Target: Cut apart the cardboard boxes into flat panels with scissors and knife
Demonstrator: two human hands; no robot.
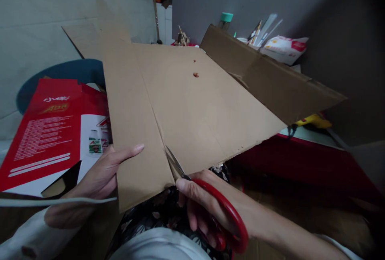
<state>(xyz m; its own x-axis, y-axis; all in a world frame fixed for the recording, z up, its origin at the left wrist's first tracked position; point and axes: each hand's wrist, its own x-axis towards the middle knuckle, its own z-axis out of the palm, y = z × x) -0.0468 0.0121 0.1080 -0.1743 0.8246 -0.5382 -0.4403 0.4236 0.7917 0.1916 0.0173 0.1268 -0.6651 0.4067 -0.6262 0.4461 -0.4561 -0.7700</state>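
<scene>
Two bare hands work at the near edge of a large flattened cardboard sheet (186, 103) that spreads across the middle of the view and tilts up toward the far side. The left hand (96, 179) grips the sheet's near left corner, thumb lying flat on top and pointing right, the other fingers tucked out of sight beneath the board. The right hand (207, 208) is clenched through the red loops of a pair of scissors (222, 208), fingers curled inside the handles. The grey blades point far and slightly left and bite into the near edge of the sheet along a crease. A folded-up flap (270, 79) of the same cardboard rises at the far right. Left of the sheet lies a red and white printed carton (45, 131), partly under the cardboard, with a blue round surface (60, 79) behind it. At the far right sit a white bag with red print (284, 47), some upright sticks and a teal-capped bottle (226, 18). A yellow object (314, 120) shows near the flap's right end.
</scene>
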